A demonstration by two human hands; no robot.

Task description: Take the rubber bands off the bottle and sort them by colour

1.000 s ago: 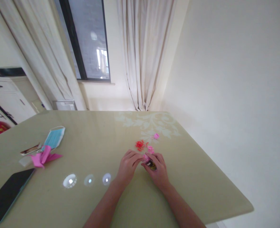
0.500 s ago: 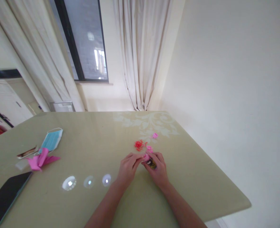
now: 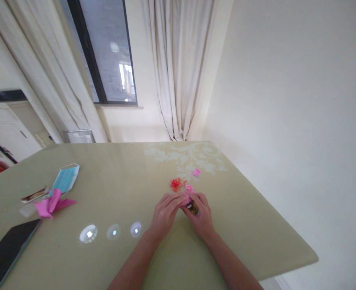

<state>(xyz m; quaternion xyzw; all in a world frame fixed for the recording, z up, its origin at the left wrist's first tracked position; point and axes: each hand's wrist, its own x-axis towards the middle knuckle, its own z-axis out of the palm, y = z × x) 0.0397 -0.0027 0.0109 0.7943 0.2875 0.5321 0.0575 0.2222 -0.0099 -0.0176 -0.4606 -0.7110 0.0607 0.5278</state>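
Note:
My right hand (image 3: 204,215) is wrapped round a small dark bottle-like container (image 3: 192,207) with yellow and white marks on its side. Pink material (image 3: 186,198) shows at the container's upper left end. My left hand (image 3: 165,213) has its fingers closed together at that pink end, and what they pinch is hidden. Just beyond my fingertips lies a small cluster of pink pieces (image 3: 190,188). To its left is a pile of thin red pieces (image 3: 175,185). Farther back sits a small pink cup-shaped piece (image 3: 196,172).
On the left of the table (image 3: 114,185) lie a blue face mask (image 3: 65,179), a folded pink paper bird (image 3: 52,204), a narrow brown-and-white strip (image 3: 33,194) and a black phone-like slab (image 3: 10,249). A wall (image 3: 286,121) runs along the right side.
The view has shifted slightly, so the things on the left appear farther left and lower. My left fingers have moved a little at the container's pink end; my right hand keeps its hold.

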